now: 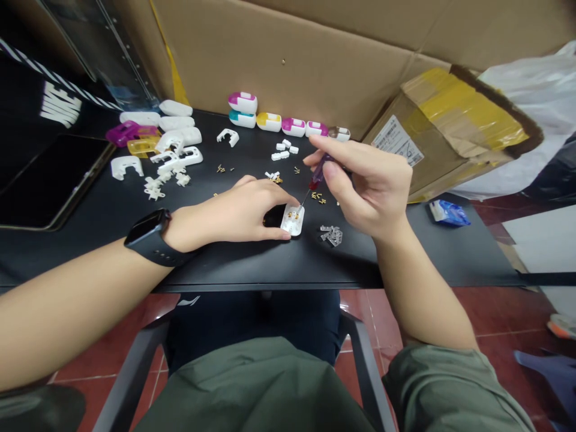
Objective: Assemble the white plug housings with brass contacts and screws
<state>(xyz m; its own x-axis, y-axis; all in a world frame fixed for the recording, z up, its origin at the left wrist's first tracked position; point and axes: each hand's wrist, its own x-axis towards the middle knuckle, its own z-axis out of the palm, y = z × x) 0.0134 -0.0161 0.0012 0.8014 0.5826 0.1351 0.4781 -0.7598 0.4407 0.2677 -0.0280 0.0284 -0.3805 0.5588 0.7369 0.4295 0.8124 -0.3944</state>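
My left hand (238, 210), with a black watch on its wrist, pinches a small white plastic part (292, 221) flat on the black table (112, 210). Brass pieces sit inside the part. My right hand (364, 186) grips a screwdriver (317, 176) with a red and purple handle, its tip down in the white part. Loose brass screws (317, 196) lie just behind the part, and a little heap of clear plastic pieces (332, 234) lies right of it.
White plastic shells (173, 150) and pink and yellow pieces (130, 135) crowd the table's back left. A row of white cases with coloured ends (279, 120) lines the cardboard wall. A cardboard box (450, 126) and a blue packet (447, 213) sit at right.
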